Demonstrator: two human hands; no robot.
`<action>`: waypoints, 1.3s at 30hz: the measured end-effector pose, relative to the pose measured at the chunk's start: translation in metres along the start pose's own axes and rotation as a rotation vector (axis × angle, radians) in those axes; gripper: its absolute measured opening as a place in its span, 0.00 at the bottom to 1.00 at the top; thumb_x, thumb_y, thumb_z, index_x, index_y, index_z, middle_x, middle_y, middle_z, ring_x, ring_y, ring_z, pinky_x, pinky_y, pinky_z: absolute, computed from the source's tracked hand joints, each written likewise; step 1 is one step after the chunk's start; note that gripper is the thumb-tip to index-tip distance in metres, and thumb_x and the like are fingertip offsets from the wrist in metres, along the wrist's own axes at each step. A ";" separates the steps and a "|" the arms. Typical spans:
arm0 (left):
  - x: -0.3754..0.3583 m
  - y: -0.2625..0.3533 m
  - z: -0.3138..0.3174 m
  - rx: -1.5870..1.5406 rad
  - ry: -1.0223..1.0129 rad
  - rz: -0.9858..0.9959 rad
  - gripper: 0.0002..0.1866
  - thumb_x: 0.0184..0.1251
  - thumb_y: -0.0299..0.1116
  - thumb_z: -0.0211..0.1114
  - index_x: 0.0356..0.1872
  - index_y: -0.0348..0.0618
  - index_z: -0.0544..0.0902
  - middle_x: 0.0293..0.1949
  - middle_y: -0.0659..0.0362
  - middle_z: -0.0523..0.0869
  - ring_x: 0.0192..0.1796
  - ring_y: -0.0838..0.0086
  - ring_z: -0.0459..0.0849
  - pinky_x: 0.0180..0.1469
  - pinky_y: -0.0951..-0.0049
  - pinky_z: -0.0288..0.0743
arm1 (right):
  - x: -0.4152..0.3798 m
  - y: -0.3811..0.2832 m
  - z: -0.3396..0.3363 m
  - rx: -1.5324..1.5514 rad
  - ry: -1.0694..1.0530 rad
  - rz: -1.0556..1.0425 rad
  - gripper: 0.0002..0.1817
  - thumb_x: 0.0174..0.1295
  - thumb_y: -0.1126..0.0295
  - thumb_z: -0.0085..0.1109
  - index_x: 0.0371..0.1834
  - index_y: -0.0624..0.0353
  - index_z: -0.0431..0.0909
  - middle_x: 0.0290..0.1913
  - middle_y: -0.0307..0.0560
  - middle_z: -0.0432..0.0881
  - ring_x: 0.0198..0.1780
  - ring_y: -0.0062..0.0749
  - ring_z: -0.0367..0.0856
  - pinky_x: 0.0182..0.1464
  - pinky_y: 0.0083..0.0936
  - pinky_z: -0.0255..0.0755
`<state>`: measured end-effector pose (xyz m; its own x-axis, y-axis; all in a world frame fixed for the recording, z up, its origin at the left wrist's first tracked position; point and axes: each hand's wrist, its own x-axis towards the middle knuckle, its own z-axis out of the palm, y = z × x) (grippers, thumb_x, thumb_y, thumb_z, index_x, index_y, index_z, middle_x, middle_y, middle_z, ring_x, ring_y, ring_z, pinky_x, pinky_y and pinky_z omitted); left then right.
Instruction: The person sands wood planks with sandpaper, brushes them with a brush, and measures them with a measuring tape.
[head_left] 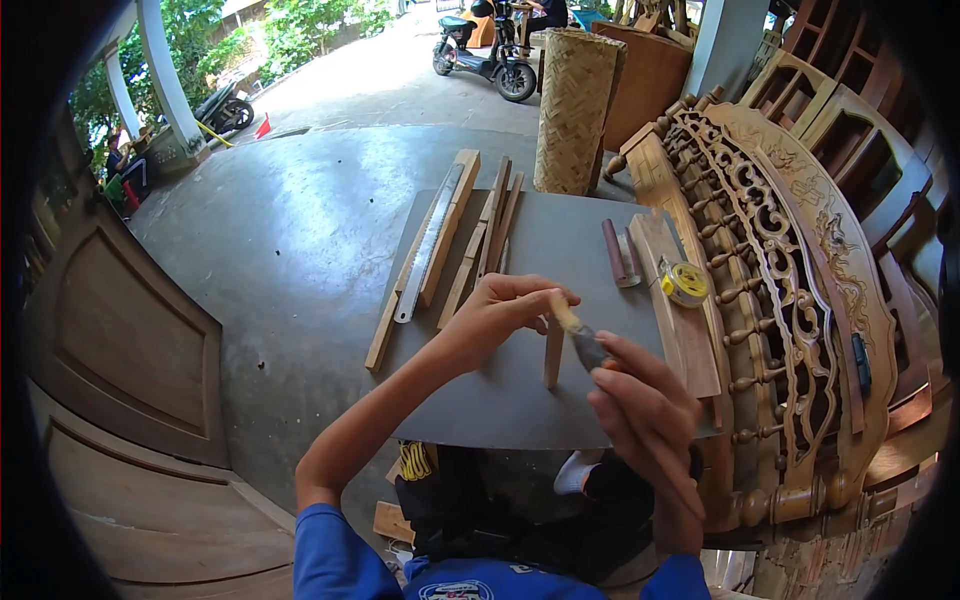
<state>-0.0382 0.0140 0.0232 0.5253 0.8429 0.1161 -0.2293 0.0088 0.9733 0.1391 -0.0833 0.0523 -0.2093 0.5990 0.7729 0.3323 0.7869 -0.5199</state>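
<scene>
My left hand (515,303) is closed in a pinch at the upper end of a narrow wooden strip (553,355), which points down toward the grey tabletop (480,400). My right hand (648,405) grips a small brush-like tool (588,347) with a flat dark grey middle and a pale yellow tip. That tip meets the left fingertips in this view. The tool's handle is mostly hidden in my right fingers. Left of my hands, a long metal ruler (432,245) lies along a wooden board (452,222), beside several thin wooden strips (490,225).
A yellow tape measure (684,283) rests on a thick plank (668,325) at the right, near a dark red object (613,250). Carved wooden furniture (770,260) crowds the right side. A woven bamboo roll (575,110) stands behind the table; wooden panels (140,330) stand left.
</scene>
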 end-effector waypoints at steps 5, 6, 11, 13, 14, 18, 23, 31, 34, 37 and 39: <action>-0.006 0.006 0.004 0.037 -0.011 0.002 0.12 0.64 0.36 0.57 0.39 0.38 0.82 0.35 0.60 0.82 0.37 0.81 0.79 0.41 0.79 0.73 | -0.027 0.023 0.024 -0.071 -0.137 0.089 0.11 0.49 0.80 0.61 0.37 0.58 0.78 0.40 0.55 0.80 0.38 0.38 0.82 0.39 0.23 0.77; -0.006 0.008 0.003 0.056 -0.021 0.012 0.12 0.64 0.36 0.57 0.38 0.38 0.82 0.34 0.60 0.81 0.37 0.81 0.79 0.41 0.79 0.73 | -0.027 0.023 0.026 -0.098 -0.067 0.035 0.11 0.49 0.80 0.61 0.37 0.58 0.78 0.40 0.54 0.80 0.38 0.38 0.82 0.39 0.23 0.77; -0.008 0.008 0.004 0.006 -0.001 -0.030 0.12 0.64 0.36 0.57 0.37 0.37 0.82 0.33 0.60 0.81 0.37 0.81 0.78 0.41 0.78 0.74 | -0.020 0.021 0.020 -0.062 0.010 -0.027 0.12 0.49 0.80 0.61 0.39 0.58 0.78 0.44 0.55 0.78 0.40 0.38 0.82 0.39 0.25 0.79; -0.008 0.006 0.002 -0.030 0.023 -0.030 0.13 0.64 0.36 0.57 0.37 0.37 0.82 0.34 0.60 0.81 0.37 0.80 0.78 0.41 0.78 0.74 | -0.030 0.028 0.023 -0.101 -0.112 0.064 0.12 0.49 0.80 0.61 0.38 0.58 0.77 0.44 0.55 0.78 0.40 0.39 0.82 0.39 0.25 0.79; -0.007 0.006 0.001 -0.050 0.036 -0.028 0.13 0.64 0.36 0.56 0.37 0.37 0.82 0.34 0.60 0.81 0.37 0.80 0.79 0.41 0.79 0.74 | -0.030 0.030 0.022 -0.108 -0.061 0.010 0.12 0.49 0.80 0.61 0.38 0.57 0.77 0.44 0.55 0.78 0.40 0.39 0.82 0.39 0.25 0.79; -0.009 0.005 0.002 0.018 0.021 0.007 0.13 0.65 0.37 0.55 0.39 0.38 0.82 0.35 0.59 0.81 0.38 0.80 0.79 0.41 0.78 0.74 | -0.019 0.020 0.015 -0.158 0.093 -0.113 0.13 0.48 0.80 0.62 0.38 0.56 0.77 0.44 0.54 0.78 0.40 0.39 0.82 0.39 0.26 0.79; -0.009 0.005 0.001 0.023 0.103 0.020 0.13 0.66 0.37 0.55 0.39 0.38 0.81 0.35 0.59 0.81 0.38 0.80 0.79 0.41 0.78 0.74 | -0.034 0.029 0.015 -0.113 -0.051 0.000 0.13 0.48 0.81 0.61 0.37 0.58 0.78 0.44 0.54 0.78 0.41 0.38 0.82 0.40 0.25 0.79; -0.011 -0.037 0.019 0.171 -0.075 0.072 0.13 0.68 0.35 0.52 0.38 0.35 0.80 0.31 0.62 0.80 0.34 0.82 0.77 0.37 0.80 0.73 | -0.028 0.020 0.018 -0.083 0.087 -0.018 0.11 0.51 0.81 0.60 0.38 0.61 0.77 0.45 0.57 0.77 0.41 0.39 0.82 0.41 0.24 0.78; -0.006 -0.039 0.021 0.151 0.033 0.022 0.13 0.69 0.34 0.50 0.37 0.33 0.78 0.29 0.61 0.80 0.31 0.83 0.76 0.34 0.81 0.73 | -0.047 0.026 0.022 -0.038 0.122 0.046 0.11 0.51 0.81 0.59 0.39 0.61 0.77 0.45 0.58 0.76 0.42 0.39 0.81 0.42 0.24 0.78; -0.002 -0.026 0.022 0.113 0.088 0.051 0.13 0.69 0.35 0.51 0.37 0.34 0.77 0.32 0.63 0.77 0.32 0.84 0.75 0.36 0.82 0.70 | -0.053 0.028 0.023 -0.069 0.115 0.081 0.12 0.53 0.79 0.59 0.41 0.60 0.76 0.47 0.59 0.75 0.43 0.40 0.80 0.43 0.26 0.77; -0.001 -0.008 0.026 0.299 0.103 0.210 0.12 0.68 0.33 0.51 0.36 0.33 0.76 0.32 0.61 0.77 0.31 0.84 0.75 0.35 0.82 0.71 | -0.053 0.028 0.023 -0.063 0.129 0.114 0.11 0.53 0.79 0.58 0.41 0.60 0.76 0.48 0.60 0.74 0.43 0.40 0.80 0.43 0.26 0.76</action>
<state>-0.0156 -0.0014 0.0205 0.4039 0.8595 0.3133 -0.0657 -0.3143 0.9471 0.1383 -0.0894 -0.0117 -0.0485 0.6566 0.7527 0.4047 0.7019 -0.5862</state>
